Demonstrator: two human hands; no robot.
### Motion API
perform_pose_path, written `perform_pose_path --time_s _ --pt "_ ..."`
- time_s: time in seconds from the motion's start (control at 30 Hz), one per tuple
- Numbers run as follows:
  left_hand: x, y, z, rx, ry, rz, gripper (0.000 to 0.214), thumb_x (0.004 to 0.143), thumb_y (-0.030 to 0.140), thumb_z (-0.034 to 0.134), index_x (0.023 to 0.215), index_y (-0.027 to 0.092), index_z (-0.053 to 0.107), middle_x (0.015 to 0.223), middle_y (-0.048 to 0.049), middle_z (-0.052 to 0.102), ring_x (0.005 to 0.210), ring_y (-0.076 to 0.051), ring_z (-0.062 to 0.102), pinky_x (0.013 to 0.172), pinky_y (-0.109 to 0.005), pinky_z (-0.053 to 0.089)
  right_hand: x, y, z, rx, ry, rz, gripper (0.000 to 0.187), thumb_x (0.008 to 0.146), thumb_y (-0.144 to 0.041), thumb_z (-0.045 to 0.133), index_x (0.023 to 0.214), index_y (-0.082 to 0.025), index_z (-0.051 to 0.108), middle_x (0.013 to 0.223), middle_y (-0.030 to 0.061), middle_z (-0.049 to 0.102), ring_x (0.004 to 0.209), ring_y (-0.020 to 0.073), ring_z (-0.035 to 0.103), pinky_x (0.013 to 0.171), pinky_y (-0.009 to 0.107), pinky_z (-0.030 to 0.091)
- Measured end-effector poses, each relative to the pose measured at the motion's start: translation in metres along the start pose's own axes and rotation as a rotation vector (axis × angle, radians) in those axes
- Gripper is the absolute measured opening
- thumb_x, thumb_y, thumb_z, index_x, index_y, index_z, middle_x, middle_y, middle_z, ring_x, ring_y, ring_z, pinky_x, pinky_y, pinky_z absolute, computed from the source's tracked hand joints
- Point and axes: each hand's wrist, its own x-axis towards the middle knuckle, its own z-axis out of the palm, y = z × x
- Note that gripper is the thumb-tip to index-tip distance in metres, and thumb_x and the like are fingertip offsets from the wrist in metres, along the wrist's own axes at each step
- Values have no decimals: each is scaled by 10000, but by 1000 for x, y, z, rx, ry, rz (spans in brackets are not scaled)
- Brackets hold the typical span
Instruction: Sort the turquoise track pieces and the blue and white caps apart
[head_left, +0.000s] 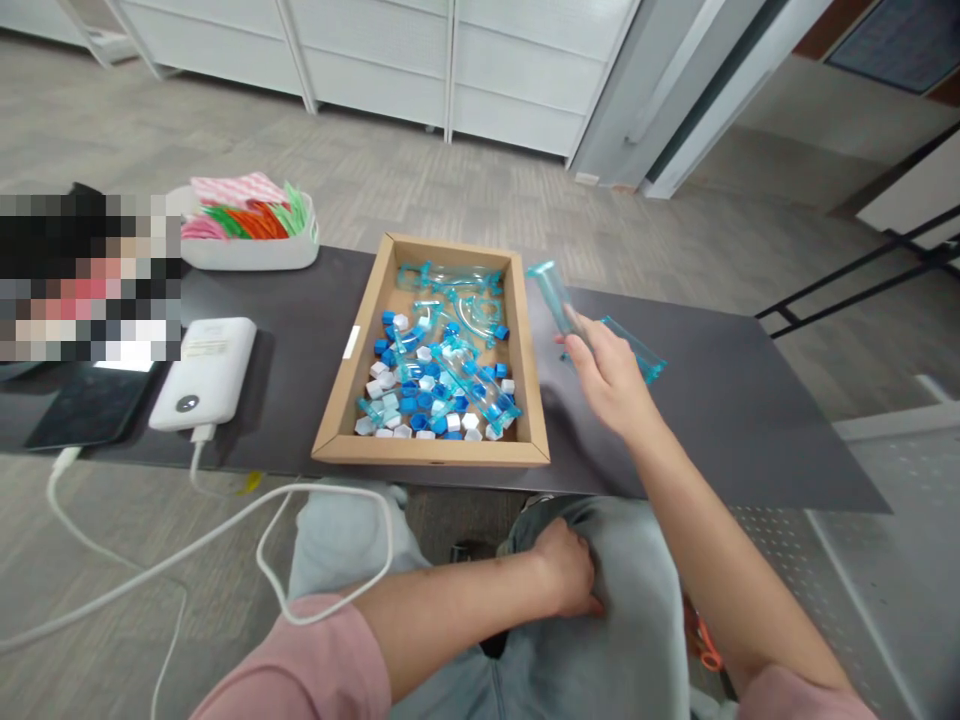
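My right hand (604, 370) is closed around a clear teal plastic tube (551, 285), tilted up and to the left above the table. Just behind that hand, another clear teal plastic piece (637, 350) lies on the table, partly covered by my fingers. To the left stands a shallow cardboard tray (531, 380) with several clear teal track pieces (450, 278) and many small blue and white hexagonal pieces (420, 404). Low in the view, my left hand (562, 568) rests on my right thigh, its fingers curled and partly hidden, with nothing visible in it.
On the dark table (720, 400), a white power bank (206, 370) and a black phone (97, 400) lie left of the tray. A white cable (225, 525) loops over my left arm. Behind them sits a white basket (255, 253) of colourful craft sticks. Orange-handled scissors (709, 645) show below right.
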Motion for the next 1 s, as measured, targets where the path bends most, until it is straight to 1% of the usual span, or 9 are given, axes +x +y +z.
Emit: perform_pose_path --time_s 0.1,0.2,0.27,0.33,0.43,0.57,0.7,0.83,1.0 --pt "0 3 -4 9 -55 -23 715 1177 618 673 1566 30 793 1588 -286 766 1521 -386 701 1232 -477 461 53 -41 23 33 -76 -133 636 1271 -600 400 1817 -345 603 1532 135 808 1477 410 717 1285 668 577" --pt "3 4 -2 -1 -41 -37 752 1153 638 711 1560 10 793 1548 -299 784 1489 -395 725 1233 -470 472 95 -74 50 55 -154 -200 636 1265 -589 458 1802 -286 614 1557 154 781 1506 395 699 1328 636 556" --pt "6 3 2 -12 5 -47 722 1128 646 747 1516 43 833 1483 -301 812 1439 -401 756 1198 -473 492 110 -82 57 80 -147 -216 642 1262 -582 473 1816 -279 590 1578 155 767 1514 385 693 1333 625 554" --pt "9 2 7 -18 44 -52 680 1107 645 775 1483 86 863 1433 -299 831 1398 -402 779 1163 -473 506 110 -76 51 115 -100 -228 604 1264 -546 457 1792 -300 615 1559 140 781 1503 375 697 1328 626 555" --pt "9 2 9 3 63 -19 646 1118 635 760 1473 107 872 1443 -293 830 1399 -395 778 1153 -479 509 81 -41 23 131 4 -181 533 1245 -478 448 1670 -323 729 1494 129 818 1450 373 726 1288 642 579" --pt "1 3 5 36 92 37 623 1118 615 774 1467 109 873 1433 -281 836 1374 -382 783 1118 -466 516 1 28 -15 -22 85 51 563 1140 -588 563 1585 -328 791 1482 149 821 1424 430 749 1227 695 622" --pt "-3 5 4 48 110 29 637 1101 597 800 1465 78 864 1416 -296 832 1305 -368 796 1045 -436 502 -67 76 -23 -197 41 217 726 1026 -676 659 1655 -328 765 1665 175 746 1565 518 678 1297 796 560" --pt "-3 6 6 48 122 32 612 1092 574 826 1442 74 873 1407 -306 830 1306 -375 794 1011 -424 501 -87 89 -12 -206 29 254 685 1096 -613 538 1726 -413 718 1595 128 806 1667 475 618 1349 791 541" --pt "-3 5 5 41 121 29 467 1160 465 743 1421 107 890 1415 -277 838 1323 -352 799 1017 -420 514 -82 85 -4 -166 91 292 646 1165 -593 422 1649 -377 791 1586 121 818 1677 460 622 1360 780 537"
